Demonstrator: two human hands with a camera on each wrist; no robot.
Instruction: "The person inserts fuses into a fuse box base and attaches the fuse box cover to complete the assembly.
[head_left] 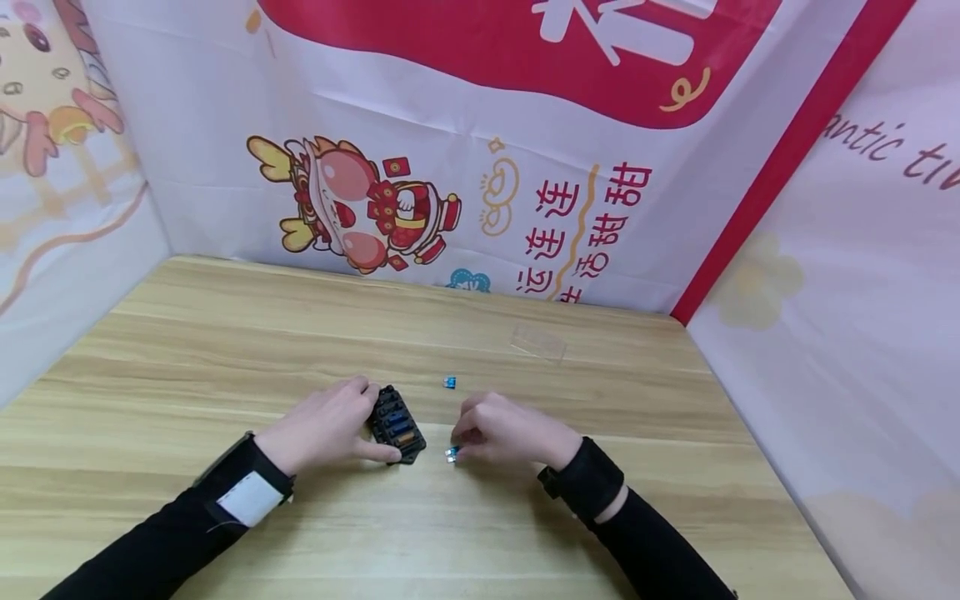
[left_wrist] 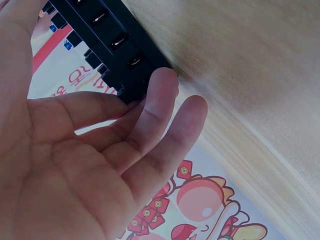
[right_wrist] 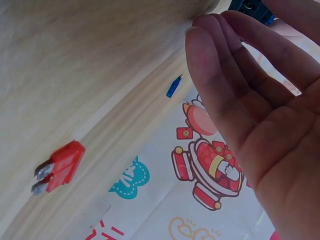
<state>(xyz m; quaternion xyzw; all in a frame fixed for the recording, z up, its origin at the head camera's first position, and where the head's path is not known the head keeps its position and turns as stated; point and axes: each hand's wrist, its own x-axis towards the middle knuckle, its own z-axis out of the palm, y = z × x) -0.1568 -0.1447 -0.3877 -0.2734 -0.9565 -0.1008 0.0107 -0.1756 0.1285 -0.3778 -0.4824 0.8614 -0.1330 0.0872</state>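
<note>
A black fuse box [head_left: 397, 423], tilted up from the table, carries a few blade fuses, blue and orange-brown, in its slots. My left hand [head_left: 330, 425] grips it by its ends, thumb at the near end and fingertips at the far one. In the left wrist view, metal contacts show along the dark box [left_wrist: 112, 37]. Just right of the box, my right hand [head_left: 502, 429] pinches a small blue blade fuse [head_left: 452, 454], its metal prongs pointing left. In the right wrist view the curled fingers [right_wrist: 215, 65] hide most of that fuse.
Another blue fuse [head_left: 450, 382] lies farther back on the wooden table [head_left: 225, 333]. A red blade fuse [right_wrist: 65, 165] lies on the table in the right wrist view, hidden in the head view. A clear plastic piece [head_left: 538, 343] lies toward the back right. Printed cloth walls [head_left: 420, 100] enclose the table.
</note>
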